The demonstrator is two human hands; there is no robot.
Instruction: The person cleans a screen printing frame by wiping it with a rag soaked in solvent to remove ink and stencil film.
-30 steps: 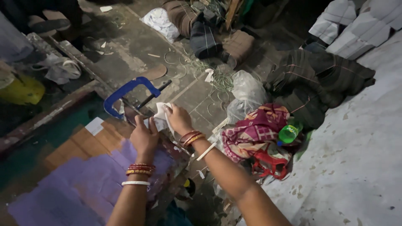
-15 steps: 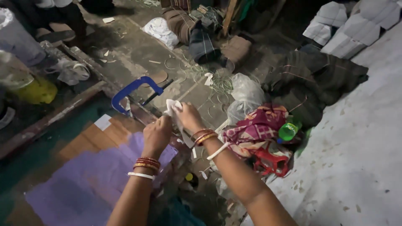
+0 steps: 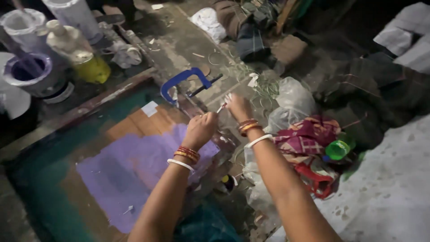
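A wide printing screen [image 3: 53, 179], its mesh smeared with a patch of purple ink [image 3: 130, 166], lies flat before a person working on the concrete floor [image 3: 179, 40], its far wooden edge apparently pinned by a blue C-clamp [image 3: 183, 80] so the frame cannot shift. Paint pots, among them a purple-rimmed tub [image 3: 27, 71] and a yellow container [image 3: 92, 69], stand grouped past the frame's far left side, close enough to reach. A bundle of patterned cloth [image 3: 309, 139] and a green bottle [image 3: 338, 149] sit on the right. Both bangled wrists are raised over the frame's corner beside the clamp. The left hand [image 3: 200, 130] has its grip pressed together, pinching one end of a thin pale strip [image 3: 221, 107]; the right hand [image 3: 238, 106], curled, meets the strip's other end, though whether it pinches is too blurred to tell. The strip spans the short gap between the two hands, just above the frame's edge.
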